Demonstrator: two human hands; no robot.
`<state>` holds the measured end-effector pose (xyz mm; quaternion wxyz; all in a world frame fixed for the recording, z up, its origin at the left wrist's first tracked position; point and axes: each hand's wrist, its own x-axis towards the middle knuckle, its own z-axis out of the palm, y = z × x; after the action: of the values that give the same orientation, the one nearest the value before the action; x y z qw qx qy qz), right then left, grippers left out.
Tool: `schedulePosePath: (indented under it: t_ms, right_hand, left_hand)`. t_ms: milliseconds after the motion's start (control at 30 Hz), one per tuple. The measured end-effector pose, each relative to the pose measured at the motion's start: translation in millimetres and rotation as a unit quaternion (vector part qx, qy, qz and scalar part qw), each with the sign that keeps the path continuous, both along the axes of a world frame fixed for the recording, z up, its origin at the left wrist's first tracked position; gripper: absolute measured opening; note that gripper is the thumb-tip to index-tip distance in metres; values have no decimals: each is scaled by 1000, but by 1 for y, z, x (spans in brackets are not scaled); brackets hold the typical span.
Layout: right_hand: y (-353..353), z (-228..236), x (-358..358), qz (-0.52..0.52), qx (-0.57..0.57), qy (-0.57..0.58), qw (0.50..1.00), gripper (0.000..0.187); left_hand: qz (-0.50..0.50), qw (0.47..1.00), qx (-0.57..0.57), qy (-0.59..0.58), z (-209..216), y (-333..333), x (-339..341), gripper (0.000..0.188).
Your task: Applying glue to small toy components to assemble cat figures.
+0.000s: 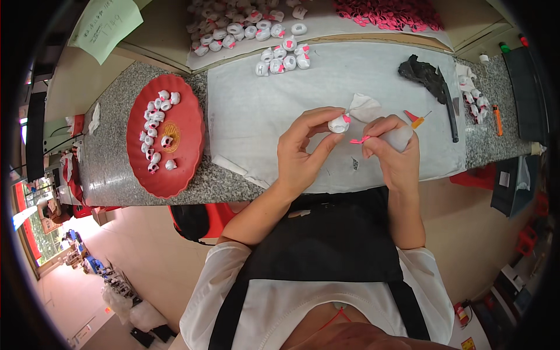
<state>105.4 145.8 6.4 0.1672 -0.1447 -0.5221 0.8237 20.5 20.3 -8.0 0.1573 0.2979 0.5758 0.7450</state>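
Between thumb and fingers, my left hand (300, 151) grips a small white toy head (336, 125) with a pink patch on its side. Just to the right of it, my right hand (399, 160) pinches a small pink bow-like piece (358, 140), apart from the head. A whitish, rounded thing (400, 137) shows at the right hand's palm; what it is I cannot make out. Beyond the hands a crumpled white cloth (365, 108) lies on the white sheet (251, 111). A thin tool with a yellow-orange handle (417, 122) lies right of my right hand.
Left stands a red scalloped tray (191, 146) with several white heads. More white heads (283, 58) sit at the sheet's far edge and on the shelf, near a heap of pink pieces (388, 13). At right lie crumpled black plastic (421, 76), a black pen-like stick (451, 114) and an orange cutter (497, 119).
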Motion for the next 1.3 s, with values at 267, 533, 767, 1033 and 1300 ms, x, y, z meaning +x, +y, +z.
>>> schedulePosePath:
  t_ms: [267, 533, 767, 1033, 1300]
  right_hand:
    - [-8, 0, -6, 7, -15, -11, 1000, 8]
    - [-10, -4, -9, -6, -17, -12, 1000, 8]
    - [-12, -7, -8, -30, 103, 37, 994, 21]
    - [-12, -1, -9, 33, 97, 8, 995, 29]
    - [-15, -3, -6, 17, 6, 11, 1000, 23]
  left_hand:
    - [-26, 995, -49, 82, -2, -1, -1, 29]
    - [-36, 998, -16, 58, -2, -2, -2, 29]
    - [-94, 984, 84, -125, 2, -4, -3, 25]
    - [-152, 960, 80, -222, 2, -5, -5, 24]
    - [-146, 965, 100, -191, -1, -8, -3, 22]
